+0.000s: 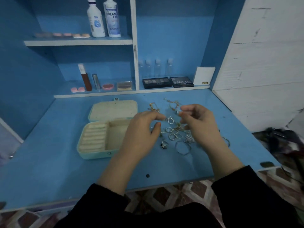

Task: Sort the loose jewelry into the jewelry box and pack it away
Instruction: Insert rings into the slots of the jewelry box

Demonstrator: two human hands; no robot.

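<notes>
An open teal jewelry box (97, 154) with a cream lining sits on the blue desk (49, 162), its lid (113, 109) laid back. To its right lies a pile of loose jewelry (174, 134): several silver rings, a thin bangle (183, 147), a dark-stone ring (164, 144) and gold chains (172, 102). My left hand (141, 132) hovers over the box's right side, its fingertips pinching a silver ring (170, 120) lifted above the pile. My right hand (200, 125) faces it, thumb and forefinger pinched on a small chain piece (178, 111). It hides part of the pile.
A low shelf behind the desk holds two eyeshadow palettes (156, 82), small clear bottles (157, 67), a pink lens case (78, 89) and tubes. Lens solution bottles (103, 18) stand on the upper shelf. A white wall (263, 63) closes the right side.
</notes>
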